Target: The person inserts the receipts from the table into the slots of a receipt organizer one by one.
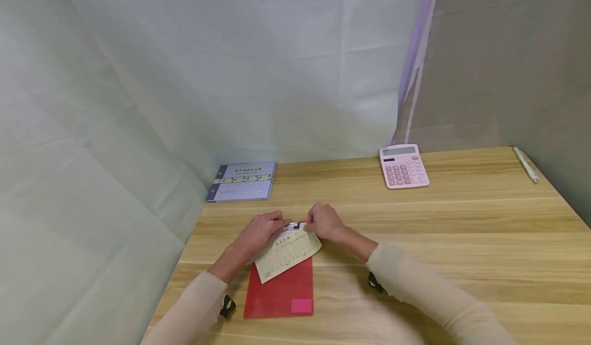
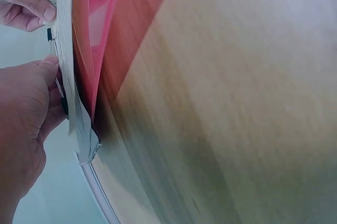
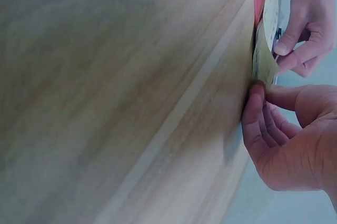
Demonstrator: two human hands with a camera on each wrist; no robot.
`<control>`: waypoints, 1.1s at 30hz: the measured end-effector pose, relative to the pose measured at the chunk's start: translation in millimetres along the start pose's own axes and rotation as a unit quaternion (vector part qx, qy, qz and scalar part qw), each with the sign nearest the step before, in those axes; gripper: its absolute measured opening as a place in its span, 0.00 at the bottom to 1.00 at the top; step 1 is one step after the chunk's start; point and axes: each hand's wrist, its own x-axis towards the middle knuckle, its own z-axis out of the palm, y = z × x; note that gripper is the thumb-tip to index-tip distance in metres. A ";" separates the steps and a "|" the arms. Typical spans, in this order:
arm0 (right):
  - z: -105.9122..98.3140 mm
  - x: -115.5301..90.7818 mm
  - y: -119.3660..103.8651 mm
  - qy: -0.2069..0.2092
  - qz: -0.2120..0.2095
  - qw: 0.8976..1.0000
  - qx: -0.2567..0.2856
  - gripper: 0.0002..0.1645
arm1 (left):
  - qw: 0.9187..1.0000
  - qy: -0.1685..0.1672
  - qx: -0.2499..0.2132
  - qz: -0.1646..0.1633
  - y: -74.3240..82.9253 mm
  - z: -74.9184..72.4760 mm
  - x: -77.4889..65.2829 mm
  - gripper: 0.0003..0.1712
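A red translucent folder [image 1: 279, 296] lies on the table, with a pale yellow printed form [image 1: 291, 252] slanted across its upper part. At the folder's top edge is a metal clip [image 1: 293, 226] with black parts. My left hand [image 1: 264, 231] pinches the clip between thumb and fingers, seen closer in the left wrist view as a thin metal bar with black ends [image 2: 65, 104]. My right hand [image 1: 325, 222] pinches the form's upper right corner; in the right wrist view the paper [image 3: 266, 58] bends up beside its thumb. Sheets beneath the form are partly hidden.
A light purple booklet [image 1: 244, 182] lies at the back left of the wooden table [image 1: 461, 247]. A pink calculator [image 1: 403, 166] is at the back, right of centre, and a white pen [image 1: 525, 164] near the far right edge. Cloth walls [image 1: 277, 78] border the table.
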 end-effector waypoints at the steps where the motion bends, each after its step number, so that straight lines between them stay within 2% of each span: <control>1: 0.3 -0.4 -0.6 0.003 0.004 1.000 0.001 0.17 | 1.000 0.000 -0.001 0.000 0.2 -0.2 -0.1 0.17; 14: 8.3 -2.9 -1.3 0.031 0.041 0.998 0.040 0.15 | 0.999 0.029 0.007 0.016 0.7 2.3 -0.7 0.16; 17: 5.3 -1.5 -2.0 0.018 0.040 0.998 0.036 0.17 | 1.000 0.025 0.001 0.012 1.4 1.3 -0.4 0.17; 23: -5.8 1.8 -7.5 -0.041 0.033 0.998 0.040 0.21 | 1.000 0.011 0.001 -0.007 1.7 1.9 0.2 0.17; 27: -7.1 0.8 -5.3 -0.063 0.038 0.994 0.087 0.19 | 1.000 0.018 -0.001 -0.003 1.0 3.2 0.6 0.17; 33: -0.8 -2.5 1.7 -0.057 0.075 0.981 0.172 0.16 | 0.999 0.036 0.009 0.015 1.3 3.7 -0.3 0.15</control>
